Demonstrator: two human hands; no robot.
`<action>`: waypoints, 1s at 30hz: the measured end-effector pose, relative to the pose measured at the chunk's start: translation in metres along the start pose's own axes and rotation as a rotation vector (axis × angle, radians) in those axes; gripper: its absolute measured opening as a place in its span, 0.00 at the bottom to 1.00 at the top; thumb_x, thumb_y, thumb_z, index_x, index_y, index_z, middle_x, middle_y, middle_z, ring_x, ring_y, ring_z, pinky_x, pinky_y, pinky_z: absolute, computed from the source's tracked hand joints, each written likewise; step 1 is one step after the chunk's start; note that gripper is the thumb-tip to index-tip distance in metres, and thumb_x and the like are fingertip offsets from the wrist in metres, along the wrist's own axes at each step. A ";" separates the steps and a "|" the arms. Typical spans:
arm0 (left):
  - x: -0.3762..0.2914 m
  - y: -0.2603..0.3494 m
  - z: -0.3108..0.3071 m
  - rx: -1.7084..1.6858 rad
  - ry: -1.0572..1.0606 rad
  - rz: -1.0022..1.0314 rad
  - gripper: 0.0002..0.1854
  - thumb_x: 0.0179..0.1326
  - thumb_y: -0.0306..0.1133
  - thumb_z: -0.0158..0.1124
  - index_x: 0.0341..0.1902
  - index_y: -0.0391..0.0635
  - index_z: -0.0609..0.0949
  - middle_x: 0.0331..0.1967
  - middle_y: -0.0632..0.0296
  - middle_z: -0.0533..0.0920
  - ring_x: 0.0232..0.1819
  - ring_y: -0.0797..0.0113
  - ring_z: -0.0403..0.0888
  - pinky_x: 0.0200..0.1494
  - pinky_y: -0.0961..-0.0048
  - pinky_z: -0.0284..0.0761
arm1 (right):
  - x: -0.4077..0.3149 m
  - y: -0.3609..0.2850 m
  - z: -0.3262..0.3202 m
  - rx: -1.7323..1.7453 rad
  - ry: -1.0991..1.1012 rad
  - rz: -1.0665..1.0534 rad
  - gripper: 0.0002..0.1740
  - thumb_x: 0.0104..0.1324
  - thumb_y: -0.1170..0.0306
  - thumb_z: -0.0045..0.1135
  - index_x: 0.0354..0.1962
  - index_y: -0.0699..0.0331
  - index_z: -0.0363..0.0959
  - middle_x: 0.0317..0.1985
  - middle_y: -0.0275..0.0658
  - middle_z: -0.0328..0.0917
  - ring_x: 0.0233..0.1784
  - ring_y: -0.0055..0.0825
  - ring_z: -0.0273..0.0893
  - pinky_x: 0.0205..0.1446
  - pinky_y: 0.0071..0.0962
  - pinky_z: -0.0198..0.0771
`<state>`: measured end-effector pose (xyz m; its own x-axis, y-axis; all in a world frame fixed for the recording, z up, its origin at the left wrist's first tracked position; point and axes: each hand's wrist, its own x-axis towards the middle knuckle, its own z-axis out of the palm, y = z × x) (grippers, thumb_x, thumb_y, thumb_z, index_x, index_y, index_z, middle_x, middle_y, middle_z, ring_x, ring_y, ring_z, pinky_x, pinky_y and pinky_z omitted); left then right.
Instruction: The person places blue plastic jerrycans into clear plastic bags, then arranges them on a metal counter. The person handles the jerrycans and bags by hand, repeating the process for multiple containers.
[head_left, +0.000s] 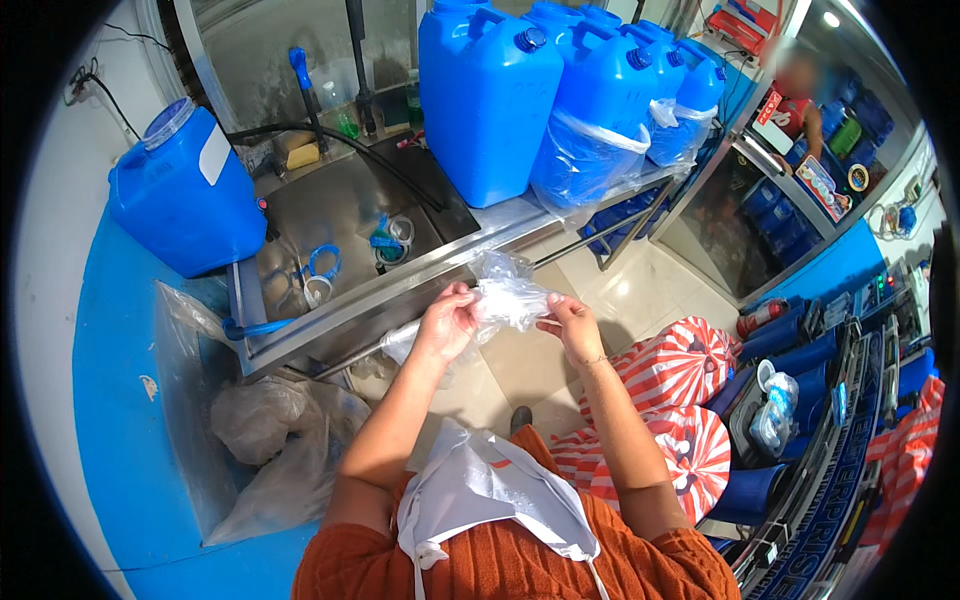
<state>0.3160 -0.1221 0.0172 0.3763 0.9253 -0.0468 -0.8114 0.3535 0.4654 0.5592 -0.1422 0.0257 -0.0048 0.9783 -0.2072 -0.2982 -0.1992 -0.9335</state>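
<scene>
A bunched clear plastic bag (511, 298) is stretched between my two hands, in front of the steel sink's edge. My left hand (450, 319) pinches its left side with thumb and fingers. On the right side, my right hand (574, 326) grips it the same way. Beyond my hands stands a large blue plastic jug (487, 105) on the steel counter. Beside it, another blue jug (600, 112) has a clear bag around its lower part. Blue and white rings (325, 262) lie in the sink basin (300, 217).
An uncapped blue jug (187, 187) stands at the sink's left end. Crumpled plastic bags (277, 427) lie below it. Red-and-white striped bundles (675, 360) sit on the floor at right. A person in a red top (795, 112) is behind the glass at upper right.
</scene>
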 end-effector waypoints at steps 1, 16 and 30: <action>-0.005 0.001 0.003 -0.050 0.058 0.003 0.08 0.57 0.21 0.57 0.38 0.48 0.74 0.32 0.64 0.77 0.31 0.70 0.76 0.34 0.74 0.71 | -0.002 -0.001 0.003 0.087 0.056 0.012 0.13 0.72 0.62 0.52 0.37 0.63 0.76 0.34 0.34 0.80 0.38 0.23 0.76 0.47 0.28 0.75; -0.023 0.004 -0.029 0.122 0.134 -0.110 0.13 0.70 0.37 0.46 0.41 0.43 0.78 0.42 0.58 0.82 0.45 0.63 0.80 0.50 0.65 0.77 | -0.032 -0.020 0.014 0.308 -0.122 0.009 0.16 0.70 0.61 0.53 0.51 0.58 0.70 0.44 0.34 0.78 0.42 0.24 0.77 0.48 0.31 0.75; -0.029 0.037 -0.040 -0.036 0.358 0.129 0.12 0.71 0.38 0.47 0.41 0.45 0.76 0.44 0.57 0.81 0.40 0.70 0.78 0.46 0.69 0.76 | -0.015 0.116 -0.141 -0.117 -0.109 0.468 0.11 0.65 0.74 0.58 0.45 0.64 0.76 0.39 0.41 0.83 0.37 0.27 0.82 0.39 0.31 0.79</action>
<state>0.2574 -0.1301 -0.0002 0.0956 0.9496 -0.2986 -0.8596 0.2300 0.4563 0.6593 -0.1882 -0.1208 -0.2144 0.7817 -0.5857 -0.1312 -0.6173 -0.7757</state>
